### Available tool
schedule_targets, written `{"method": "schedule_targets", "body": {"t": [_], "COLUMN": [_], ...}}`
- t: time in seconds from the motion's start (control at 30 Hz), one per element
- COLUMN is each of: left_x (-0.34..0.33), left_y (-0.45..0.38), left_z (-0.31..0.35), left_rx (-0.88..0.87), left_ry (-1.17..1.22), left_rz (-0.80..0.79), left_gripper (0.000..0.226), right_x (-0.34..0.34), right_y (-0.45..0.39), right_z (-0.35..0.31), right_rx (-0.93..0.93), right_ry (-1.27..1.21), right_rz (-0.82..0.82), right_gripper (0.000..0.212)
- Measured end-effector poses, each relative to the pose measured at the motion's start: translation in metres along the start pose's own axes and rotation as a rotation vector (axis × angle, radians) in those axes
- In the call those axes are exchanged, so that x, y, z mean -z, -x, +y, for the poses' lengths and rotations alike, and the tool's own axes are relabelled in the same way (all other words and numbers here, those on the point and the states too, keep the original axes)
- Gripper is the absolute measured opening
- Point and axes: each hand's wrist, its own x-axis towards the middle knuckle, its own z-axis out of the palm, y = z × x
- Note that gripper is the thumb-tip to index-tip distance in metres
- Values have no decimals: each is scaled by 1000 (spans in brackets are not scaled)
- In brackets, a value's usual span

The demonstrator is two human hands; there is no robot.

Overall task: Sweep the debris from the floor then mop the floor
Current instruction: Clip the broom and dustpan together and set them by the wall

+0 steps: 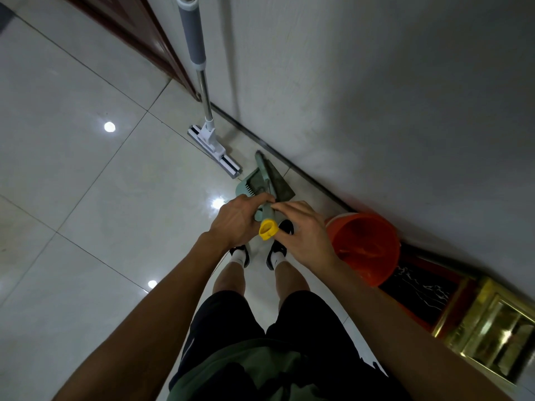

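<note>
A green broom handle with a yellow end cap (267, 228) points up toward me, standing together with a green dustpan (249, 182) and the broom's dark bristles (279, 183) by the wall. My left hand (238, 219) grips the handle just below the cap. My right hand (301, 230) pinches the handle from the other side with thumb and forefinger. A flat mop (214, 147) with a grey-gripped metal pole (192, 39) leans against the wall further ahead.
An orange bucket (366, 247) stands at the wall's base to my right. Beyond it are a red-and-black threshold (419, 290) and a brass-coloured frame (498, 328). A dark wooden door frame (139, 33) lies at the far left. Glossy white tiles (86, 183) spread leftward.
</note>
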Motion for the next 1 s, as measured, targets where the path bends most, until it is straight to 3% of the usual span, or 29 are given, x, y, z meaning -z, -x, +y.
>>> {"method": "schedule_targets", "body": {"t": [0.17, 0.37, 0.53, 0.67, 1.0], "left_x": [-4, -23, -38, -38, -43], "left_y": [9, 6, 1, -5, -14], "left_z": [2, 23, 38, 39, 44], "left_rx": [-39, 116, 61, 16, 25], "left_ry": [-50, -27, 9, -29, 72], "left_rz": [75, 104, 197, 251, 293], "left_gripper": [46, 47, 37, 44, 38], "right_x": [-5, 6, 17, 22, 34], "right_y": [5, 10, 14, 15, 16], "right_z": [0, 7, 15, 13, 19], "right_rx": [30, 60, 99, 109, 134], "right_ry": [0, 36, 65, 34, -11], "right_rz": [-5, 35, 78, 152, 121], "right_gripper": [43, 44, 44, 39, 32]}}
